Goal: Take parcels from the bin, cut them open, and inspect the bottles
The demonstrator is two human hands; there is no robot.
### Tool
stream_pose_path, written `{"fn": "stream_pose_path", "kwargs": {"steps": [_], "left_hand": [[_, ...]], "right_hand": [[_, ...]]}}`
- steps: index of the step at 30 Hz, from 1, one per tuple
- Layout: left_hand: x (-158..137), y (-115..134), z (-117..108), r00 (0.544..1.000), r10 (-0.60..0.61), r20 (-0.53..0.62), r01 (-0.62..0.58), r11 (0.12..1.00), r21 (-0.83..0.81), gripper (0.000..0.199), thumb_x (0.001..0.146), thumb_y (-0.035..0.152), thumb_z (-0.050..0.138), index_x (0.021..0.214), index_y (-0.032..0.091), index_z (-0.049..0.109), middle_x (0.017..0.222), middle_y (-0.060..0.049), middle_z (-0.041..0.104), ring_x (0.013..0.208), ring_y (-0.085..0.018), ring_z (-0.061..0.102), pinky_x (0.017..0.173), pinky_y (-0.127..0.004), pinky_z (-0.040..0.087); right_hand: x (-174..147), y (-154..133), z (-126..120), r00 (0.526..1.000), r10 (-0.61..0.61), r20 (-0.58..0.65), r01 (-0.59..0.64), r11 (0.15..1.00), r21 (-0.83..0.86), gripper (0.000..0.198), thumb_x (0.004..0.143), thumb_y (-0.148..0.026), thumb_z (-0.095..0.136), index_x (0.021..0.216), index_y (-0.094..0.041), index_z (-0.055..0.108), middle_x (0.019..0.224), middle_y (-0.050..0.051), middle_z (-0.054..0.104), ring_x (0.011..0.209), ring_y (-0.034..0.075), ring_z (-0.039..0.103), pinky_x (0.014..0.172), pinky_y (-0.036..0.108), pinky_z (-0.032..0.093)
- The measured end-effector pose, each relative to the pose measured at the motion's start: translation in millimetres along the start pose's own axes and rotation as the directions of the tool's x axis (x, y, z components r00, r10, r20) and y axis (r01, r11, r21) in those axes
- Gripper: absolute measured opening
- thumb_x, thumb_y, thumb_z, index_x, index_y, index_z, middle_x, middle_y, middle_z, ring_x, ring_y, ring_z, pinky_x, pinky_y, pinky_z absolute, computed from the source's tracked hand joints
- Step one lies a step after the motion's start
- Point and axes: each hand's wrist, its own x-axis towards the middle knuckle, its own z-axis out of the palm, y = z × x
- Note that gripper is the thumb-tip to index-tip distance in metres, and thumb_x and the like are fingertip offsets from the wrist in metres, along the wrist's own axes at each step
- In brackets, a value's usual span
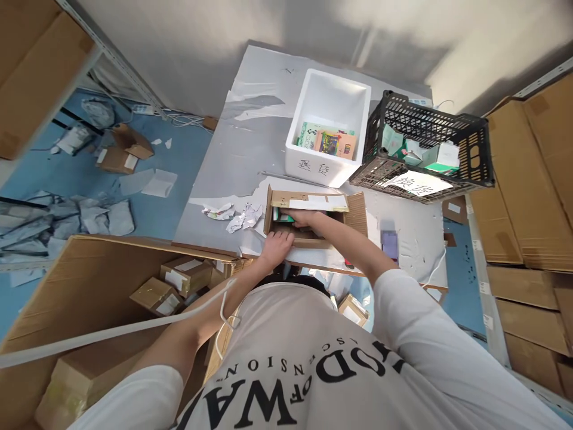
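An open cardboard box lies on the table in front of me, its flaps folded outward. My left hand grips the near left edge of this box, fingers over the rim. Inside it, my right hand has its fingers closed on a small green-and-white carton at the left end. The far flap partly hides those fingertips and the carton. Crumpled paper lies just left of the box.
Behind the box stand a white foam bin holding colourful booklets and a black plastic crate with green-and-white cartons. A large carton with parcels is at my lower left. A blurred purple object lies on the table to the right.
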Motion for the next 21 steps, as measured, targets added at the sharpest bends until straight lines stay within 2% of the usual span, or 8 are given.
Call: {"fn": "stream_pose_path", "kwargs": {"steps": [2,5,7,9,11,13,18,21], "left_hand": [[9,-6,0,1.000,-0.002,-0.016,0.002,1.000,0.014,0.024,0.092,0.027,0.047,0.108,0.016,0.061,0.100,-0.017,0.065,0.099,-0.031,0.058,0.082,-0.042,0.036],[31,-17,-5,0.999,0.013,-0.037,-0.012,1.000,0.029,0.027,0.094,0.023,0.040,0.109,0.016,0.061,0.103,-0.018,0.065,0.101,-0.030,0.058,0.084,-0.043,0.034],[50,-25,-10,0.998,0.022,-0.053,-0.020,0.999,0.039,0.028,0.093,0.021,0.039,0.109,0.016,0.061,0.106,-0.018,0.065,0.102,-0.030,0.056,0.086,-0.043,0.033],[72,-34,-17,0.997,0.025,-0.075,-0.020,0.998,0.056,0.029,0.093,0.020,0.038,0.111,0.015,0.060,0.107,-0.019,0.064,0.104,-0.031,0.055,0.088,-0.045,0.032],[92,-41,-24,0.995,0.011,-0.098,-0.005,0.998,0.066,0.030,0.092,0.019,0.038,0.111,0.013,0.060,0.108,-0.020,0.063,0.106,-0.033,0.054,0.090,-0.047,0.033],[107,-47,-30,0.992,0.002,-0.129,0.006,0.998,0.057,0.029,0.090,0.020,0.041,0.111,0.012,0.060,0.110,-0.022,0.062,0.109,-0.035,0.052,0.093,-0.049,0.032],[110,-52,-32,0.968,0.073,-0.240,-0.069,0.997,0.023,0.041,0.078,0.022,0.055,0.117,0.009,0.056,0.121,-0.024,0.056,0.125,-0.037,0.043,0.110,-0.054,0.021],[89,-48,-30,0.951,0.104,-0.291,-0.113,0.994,-0.014,0.051,0.077,0.020,0.054,0.127,0.008,0.051,0.136,-0.024,0.048,0.140,-0.036,0.031,0.116,-0.056,0.012]], "right_hand": [[-24,-1,-20,0.987,-0.094,-0.133,0.088,0.995,-0.045,0.056,0.074,-0.019,0.072,0.127,-0.021,0.055,0.135,0.012,0.051,0.118,0.027,0.053,0.100,0.043,0.046],[-78,-6,-53,0.889,-0.139,-0.437,0.119,0.990,-0.073,0.058,0.074,-0.028,0.072,0.128,-0.020,0.053,0.136,0.015,0.045,0.126,0.032,0.046,0.100,0.044,0.046],[-121,-8,-68,0.765,-0.031,-0.644,0.017,0.999,-0.027,0.059,0.075,-0.034,0.071,0.129,-0.021,0.051,0.135,0.015,0.044,0.131,0.035,0.041,0.101,0.050,0.044],[-162,-10,-69,0.596,0.087,-0.798,-0.081,0.996,0.048,0.063,0.077,-0.041,0.069,0.132,-0.022,0.047,0.133,0.016,0.045,0.132,0.038,0.039,0.101,0.056,0.043],[-192,-12,-53,0.436,0.154,-0.887,-0.125,0.986,0.110,0.068,0.076,-0.046,0.068,0.135,-0.021,0.044,0.131,0.016,0.046,0.130,0.038,0.042,0.100,0.058,0.044],[-205,-17,-22,0.355,0.206,-0.912,-0.155,0.975,0.160,0.069,0.074,-0.048,0.069,0.133,-0.019,0.045,0.127,0.018,0.048,0.126,0.037,0.046,0.099,0.056,0.046],[-174,-23,67,0.447,0.429,-0.785,-0.291,0.900,0.325,0.058,0.072,-0.036,0.070,0.123,-0.016,0.052,0.124,0.020,0.051,0.124,0.036,0.049,0.102,0.049,0.046],[-144,-21,99,0.508,0.490,-0.708,-0.329,0.870,0.366,0.053,0.074,-0.029,0.068,0.122,-0.013,0.053,0.126,0.023,0.049,0.128,0.034,0.047,0.104,0.046,0.045]]}}
